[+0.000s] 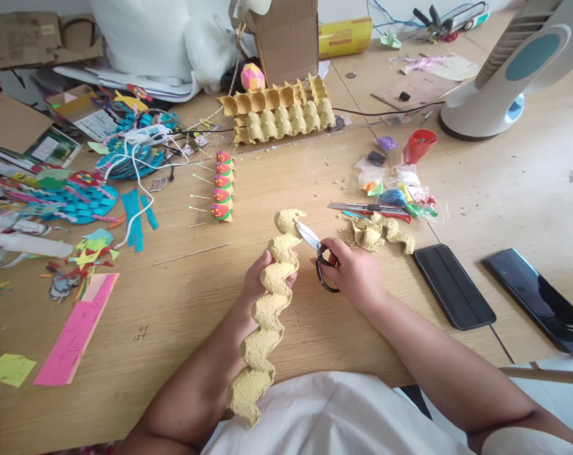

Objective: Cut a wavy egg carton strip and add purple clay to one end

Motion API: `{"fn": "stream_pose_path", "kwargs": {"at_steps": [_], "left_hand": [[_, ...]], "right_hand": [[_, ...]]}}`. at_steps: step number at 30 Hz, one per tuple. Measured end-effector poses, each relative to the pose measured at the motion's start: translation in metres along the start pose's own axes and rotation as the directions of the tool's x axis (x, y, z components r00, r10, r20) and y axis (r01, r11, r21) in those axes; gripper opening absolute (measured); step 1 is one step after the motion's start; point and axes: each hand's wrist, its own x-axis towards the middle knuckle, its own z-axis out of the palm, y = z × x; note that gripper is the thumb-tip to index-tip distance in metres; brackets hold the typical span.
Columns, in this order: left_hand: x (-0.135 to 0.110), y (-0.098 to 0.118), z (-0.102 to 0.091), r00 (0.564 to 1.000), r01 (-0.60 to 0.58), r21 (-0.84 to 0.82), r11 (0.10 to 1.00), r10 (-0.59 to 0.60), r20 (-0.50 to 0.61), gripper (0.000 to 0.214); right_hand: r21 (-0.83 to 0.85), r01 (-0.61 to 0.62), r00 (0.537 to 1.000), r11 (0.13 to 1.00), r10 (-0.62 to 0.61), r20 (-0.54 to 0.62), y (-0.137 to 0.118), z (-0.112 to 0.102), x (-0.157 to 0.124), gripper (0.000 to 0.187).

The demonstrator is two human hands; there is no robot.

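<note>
My left hand is closed around a long wavy strip of egg-carton cardboard that runs from my lap up over the wooden table. My right hand grips black-handled scissors, fingers through the loops. The blades are open against the strip's upper end. A cut-off piece of egg carton lies just right of my right hand.
Whole egg cartons stand at the back. A row of painted carton pieces on sticks is left of centre. Coloured paper scraps and a pink strip lie left. Two phones, clay bags, a red cup and a fan stand right.
</note>
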Motion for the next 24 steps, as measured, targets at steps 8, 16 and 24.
{"fn": "stream_pose_path", "kwargs": {"at_steps": [8,16,24], "left_hand": [[0.0025,0.0017,-0.0035,0.999,0.038,-0.034,0.999,-0.038,-0.005,0.016],[0.0034,0.0005,-0.0030,0.999,0.037,-0.038,0.999,-0.038,-0.019,0.018],[0.0083,0.0043,-0.0093,0.999,0.038,-0.018,0.999,-0.038,-0.005,0.016]], "right_hand": [[0.017,-0.028,0.996,0.999,0.026,0.089,-0.0011,0.0026,-0.0011,0.027],[-0.028,-0.064,0.989,0.998,0.067,0.131,-0.0028,0.0032,0.0007,0.022],[0.177,-0.080,0.990,0.981,0.058,0.128,-0.0001,0.0027,0.0019,0.023]]}}
